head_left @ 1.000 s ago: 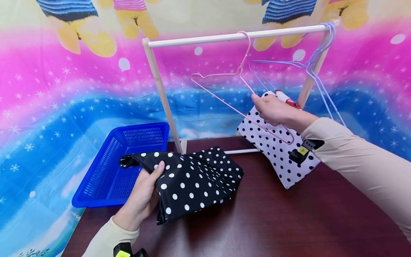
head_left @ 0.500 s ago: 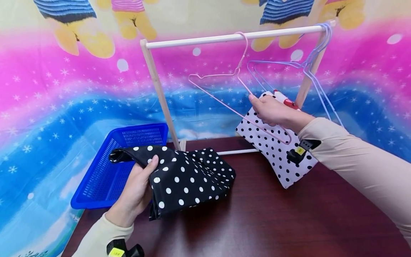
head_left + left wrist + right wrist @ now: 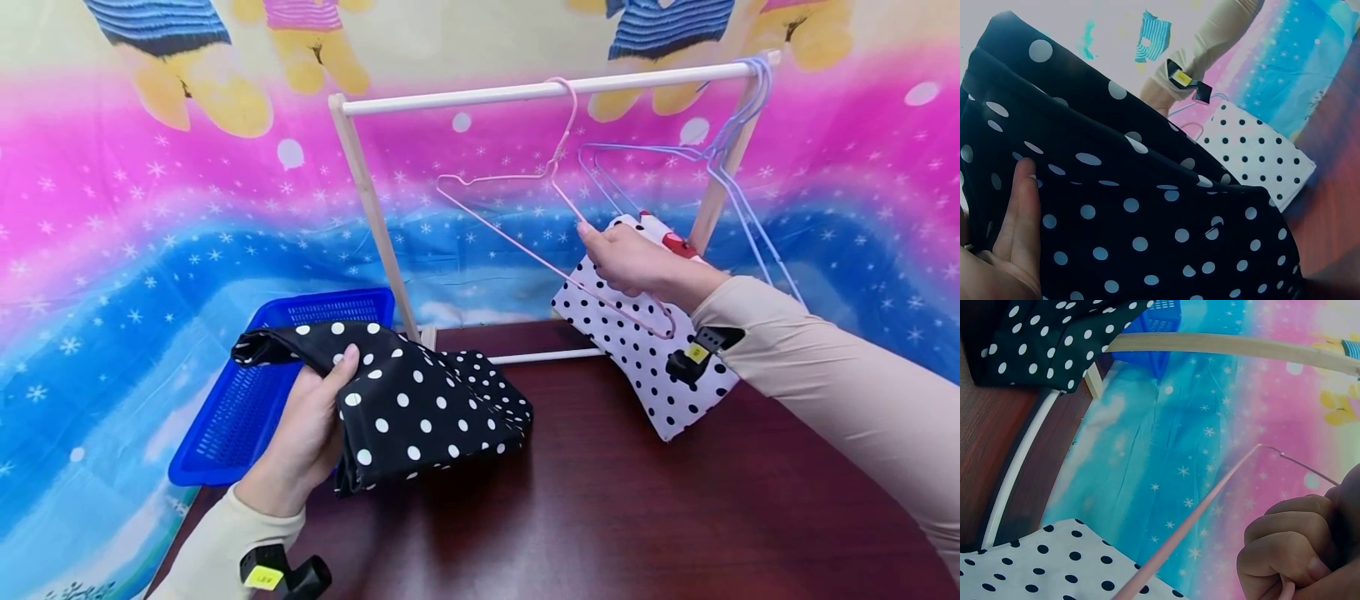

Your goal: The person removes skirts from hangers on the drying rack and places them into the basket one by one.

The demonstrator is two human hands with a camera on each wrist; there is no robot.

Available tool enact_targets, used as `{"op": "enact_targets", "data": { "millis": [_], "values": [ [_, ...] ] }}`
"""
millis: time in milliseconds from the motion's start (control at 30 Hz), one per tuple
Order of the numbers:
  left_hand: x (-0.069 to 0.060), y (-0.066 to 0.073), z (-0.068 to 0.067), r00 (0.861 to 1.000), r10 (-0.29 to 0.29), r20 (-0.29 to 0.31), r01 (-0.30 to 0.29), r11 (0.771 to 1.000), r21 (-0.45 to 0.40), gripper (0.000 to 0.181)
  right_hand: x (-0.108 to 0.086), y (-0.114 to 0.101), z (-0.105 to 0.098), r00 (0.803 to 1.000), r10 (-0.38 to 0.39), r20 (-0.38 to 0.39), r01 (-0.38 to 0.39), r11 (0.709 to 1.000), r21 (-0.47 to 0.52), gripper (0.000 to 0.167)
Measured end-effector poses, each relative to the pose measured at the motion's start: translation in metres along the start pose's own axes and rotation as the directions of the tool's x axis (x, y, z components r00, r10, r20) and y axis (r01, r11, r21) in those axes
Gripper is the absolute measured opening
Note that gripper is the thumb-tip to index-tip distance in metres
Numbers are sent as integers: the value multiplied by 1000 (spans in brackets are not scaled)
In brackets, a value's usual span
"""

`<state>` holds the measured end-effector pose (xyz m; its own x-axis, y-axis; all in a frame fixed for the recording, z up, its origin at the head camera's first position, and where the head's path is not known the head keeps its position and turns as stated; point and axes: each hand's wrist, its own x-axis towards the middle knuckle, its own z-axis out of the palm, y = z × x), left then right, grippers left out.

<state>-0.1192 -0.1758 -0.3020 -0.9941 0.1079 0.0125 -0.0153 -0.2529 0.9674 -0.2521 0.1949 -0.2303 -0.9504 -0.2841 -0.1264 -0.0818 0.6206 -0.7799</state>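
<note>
The black dotted cloth (image 3: 431, 404) is gripped towards its left end by the left hand (image 3: 306, 423), most of it extending rightward from that hand over the worktop (image 3: 637, 517), while the right hand (image 3: 630, 260) clasps the pink hanger (image 3: 510, 177) hooked on the rail (image 3: 465, 96).

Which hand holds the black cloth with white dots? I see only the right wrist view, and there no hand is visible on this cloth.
Observer: The left hand grips the black cloth.
Operator: Thank you. Where is the hook of the pink hanger? My picture does not include it.
Observer: In the head view, it is up at the upper white bar; I cannot tell whether it rests on it.
Operator: Are there other hangers, please?
Observer: Yes, blue hangers hang near the bar's right end in the head view.
</note>
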Motion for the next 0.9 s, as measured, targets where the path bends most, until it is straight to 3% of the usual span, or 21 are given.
{"op": "enact_targets", "data": {
  "millis": [567,900],
  "values": [
    [-2,21,0,999,51,9,-51,999,8,36,-1,-5,-1,1000,-2,13,2,1000,-30,61],
    [3,33,2,998,66,-1,-66,998,9,38,0,-7,2,1000,4,28,-4,1000,16,61]
  ]
}}
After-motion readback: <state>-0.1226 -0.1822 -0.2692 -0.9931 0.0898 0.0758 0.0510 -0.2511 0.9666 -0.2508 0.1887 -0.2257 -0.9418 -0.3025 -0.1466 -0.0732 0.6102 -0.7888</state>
